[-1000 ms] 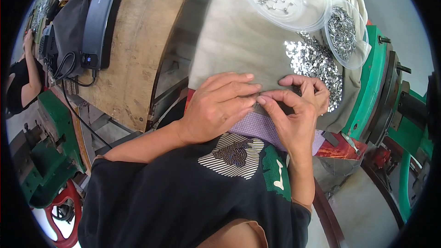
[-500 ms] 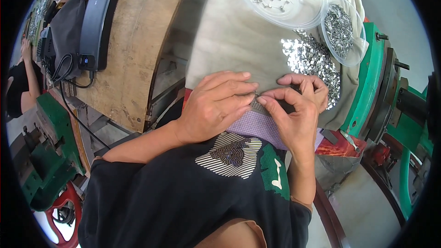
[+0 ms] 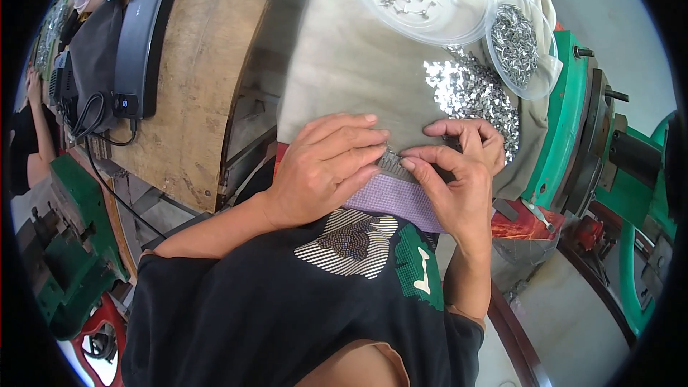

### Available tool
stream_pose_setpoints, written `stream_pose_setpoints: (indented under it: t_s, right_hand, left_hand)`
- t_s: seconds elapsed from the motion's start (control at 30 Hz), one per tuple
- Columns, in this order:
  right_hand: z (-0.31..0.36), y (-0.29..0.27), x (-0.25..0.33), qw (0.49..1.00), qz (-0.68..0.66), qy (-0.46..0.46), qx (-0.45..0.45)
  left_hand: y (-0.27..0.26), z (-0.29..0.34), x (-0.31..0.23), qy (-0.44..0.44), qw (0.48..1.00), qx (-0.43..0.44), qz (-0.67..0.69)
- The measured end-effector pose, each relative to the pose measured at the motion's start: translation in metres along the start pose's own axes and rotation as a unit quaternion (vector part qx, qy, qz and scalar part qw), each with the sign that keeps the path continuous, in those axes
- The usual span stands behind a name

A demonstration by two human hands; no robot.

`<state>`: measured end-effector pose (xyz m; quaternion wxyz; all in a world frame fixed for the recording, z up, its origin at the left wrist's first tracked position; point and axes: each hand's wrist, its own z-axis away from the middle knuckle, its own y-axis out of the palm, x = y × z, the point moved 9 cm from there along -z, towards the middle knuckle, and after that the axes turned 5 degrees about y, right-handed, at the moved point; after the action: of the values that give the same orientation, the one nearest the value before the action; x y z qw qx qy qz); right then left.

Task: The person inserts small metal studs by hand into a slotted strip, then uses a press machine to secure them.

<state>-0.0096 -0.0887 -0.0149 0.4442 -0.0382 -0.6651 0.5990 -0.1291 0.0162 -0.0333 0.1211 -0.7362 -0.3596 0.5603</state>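
Between my hands, a short row of thin grey metal pieces [image 3: 392,163] lies at the edge of a purple woven cloth [image 3: 394,197]. My left hand [image 3: 322,161] rests just left of that row, fingers stretched out side by side and their tips beside the metal. At the row's right end, the thumb and index finger of my right hand [image 3: 459,172] are pinched; whatever is between them is too small to name. Beyond my right hand spreads a heap of small shiny metal pieces [image 3: 480,97] on beige cloth [image 3: 351,50].
A clear round tub [image 3: 548,46] of small metal parts stands behind the heap. Left of it is a wider clear plastic dish [image 3: 459,18] with a few metal pins. Green machinery [image 3: 562,118] flanks the right. A wooden board [image 3: 204,50] with a black device [image 3: 147,43] lies left; another person's arm [image 3: 43,118] shows far left.
My hands have drawn slightly apart at the fingertips, so more of the metal row shows between them. The whole view has shifted a little, moving the scene leftward.
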Motion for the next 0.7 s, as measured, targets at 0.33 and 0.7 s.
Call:
stream_pose_setpoints:
  t_s: [0.33,0.7]
  right_hand:
    - [0.002,-0.004,-0.002,1.000,0.017,0.007,-0.002]
    - [0.004,-0.010,-0.007,1.000,0.030,0.002,0.001]
  left_hand:
    - [-0.001,-0.001,0.000,0.005,1.000,-0.001,0.002]
    - [0.000,-0.001,-0.001,0.009,1.000,0.000,-0.002]
